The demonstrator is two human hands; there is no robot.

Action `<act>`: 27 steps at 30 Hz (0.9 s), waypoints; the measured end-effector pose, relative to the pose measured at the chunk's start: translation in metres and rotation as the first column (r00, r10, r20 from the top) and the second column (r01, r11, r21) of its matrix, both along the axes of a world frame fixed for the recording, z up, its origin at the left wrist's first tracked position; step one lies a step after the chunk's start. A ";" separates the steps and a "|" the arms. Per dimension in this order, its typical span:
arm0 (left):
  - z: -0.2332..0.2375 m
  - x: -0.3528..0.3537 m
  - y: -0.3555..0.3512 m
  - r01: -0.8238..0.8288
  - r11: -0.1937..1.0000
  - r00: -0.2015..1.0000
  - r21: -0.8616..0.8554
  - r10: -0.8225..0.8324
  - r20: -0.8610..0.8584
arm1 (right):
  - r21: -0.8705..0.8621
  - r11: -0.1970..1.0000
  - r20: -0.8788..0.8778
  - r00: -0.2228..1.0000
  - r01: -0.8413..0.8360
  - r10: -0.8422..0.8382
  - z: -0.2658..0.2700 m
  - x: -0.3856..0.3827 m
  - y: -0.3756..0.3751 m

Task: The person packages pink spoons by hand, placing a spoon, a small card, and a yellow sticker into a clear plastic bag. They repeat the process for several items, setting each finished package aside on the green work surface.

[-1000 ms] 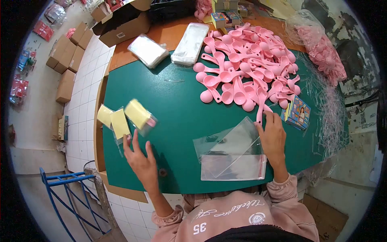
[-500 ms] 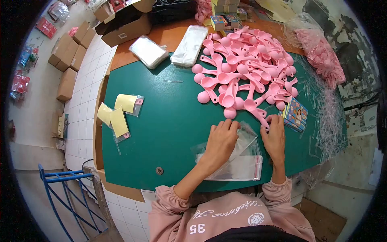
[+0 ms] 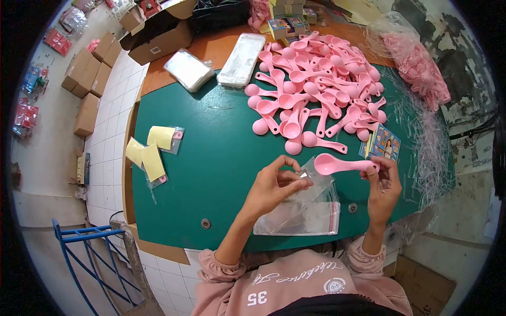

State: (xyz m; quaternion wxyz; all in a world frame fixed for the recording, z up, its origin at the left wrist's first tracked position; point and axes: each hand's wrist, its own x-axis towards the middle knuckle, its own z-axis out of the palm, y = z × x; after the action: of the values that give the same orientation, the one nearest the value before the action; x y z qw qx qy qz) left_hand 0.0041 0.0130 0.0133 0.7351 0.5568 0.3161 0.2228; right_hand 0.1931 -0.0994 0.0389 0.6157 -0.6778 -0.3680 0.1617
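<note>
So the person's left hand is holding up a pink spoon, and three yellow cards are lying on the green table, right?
Not quite: the head view shows the right hand holding up the pink spoon, while the left hand is by a clear bag. Three yellow cards are lying on the green table, just as you said.

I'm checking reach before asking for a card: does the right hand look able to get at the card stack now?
Probably yes, though the right hand holds a pink spoon. The card stack sits just beyond it, top uncovered.
</note>
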 end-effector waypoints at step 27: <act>0.010 -0.016 -0.004 0.376 0.916 0.918 0.140 -0.347 -0.195 | -0.033 0.938 -0.033 0.938 -0.345 0.344 0.011 -0.026 0.025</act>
State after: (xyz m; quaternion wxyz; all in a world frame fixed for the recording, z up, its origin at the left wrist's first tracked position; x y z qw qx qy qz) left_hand -0.0115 0.0087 0.0233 0.6833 0.6843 0.2469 0.0625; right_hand 0.1669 -0.0747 0.0499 0.5696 -0.6124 -0.4697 0.2828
